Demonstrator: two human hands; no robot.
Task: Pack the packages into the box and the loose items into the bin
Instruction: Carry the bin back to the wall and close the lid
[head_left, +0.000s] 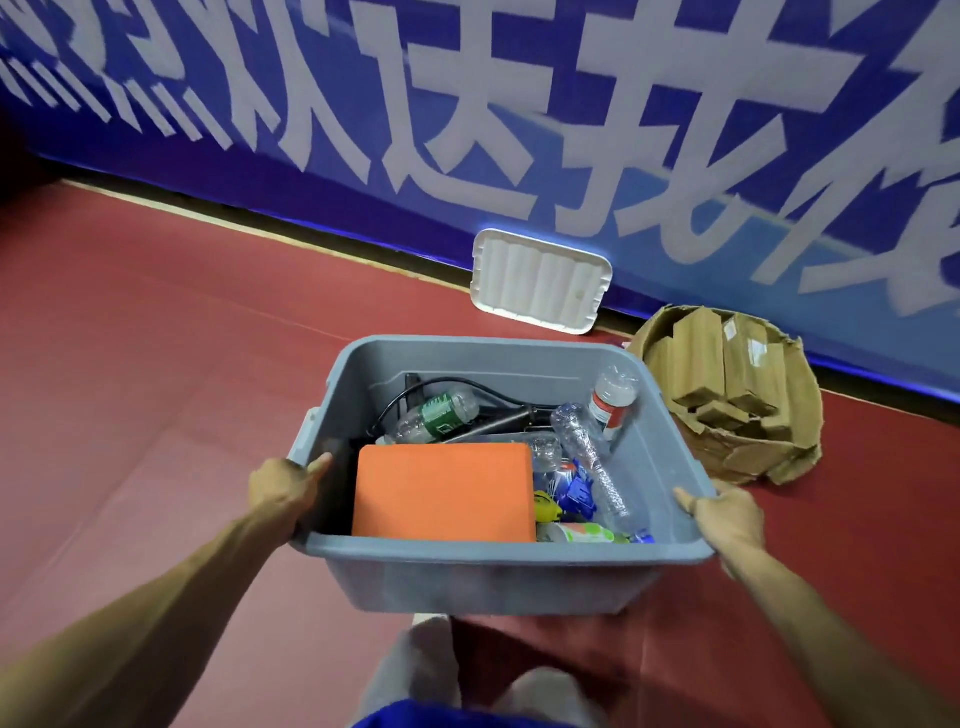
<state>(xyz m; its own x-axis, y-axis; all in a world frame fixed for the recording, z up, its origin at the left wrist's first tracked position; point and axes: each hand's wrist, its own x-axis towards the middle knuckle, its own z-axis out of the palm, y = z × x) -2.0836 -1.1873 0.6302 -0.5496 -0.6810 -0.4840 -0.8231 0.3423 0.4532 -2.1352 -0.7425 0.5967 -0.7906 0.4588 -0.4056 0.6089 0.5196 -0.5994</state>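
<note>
Grey bin (483, 577) sits before the person over the red floor (156, 364), clamped at both ends. The left grip (283, 493) curls under its left rim, thumb on top, and the right grip (727, 519) does likewise on the right rim. Inside lie an orange block (447, 493), plastic bottles (436, 415) and a black cable (467, 385). Near its far right corner stands a torn cardboard box (779, 457) holding brown packages (727, 364). A white lid (540, 283) leans against the blue wall (363, 208).

The box (737, 395) stands right of the bin (467, 571), the lid (540, 280) behind.
</note>
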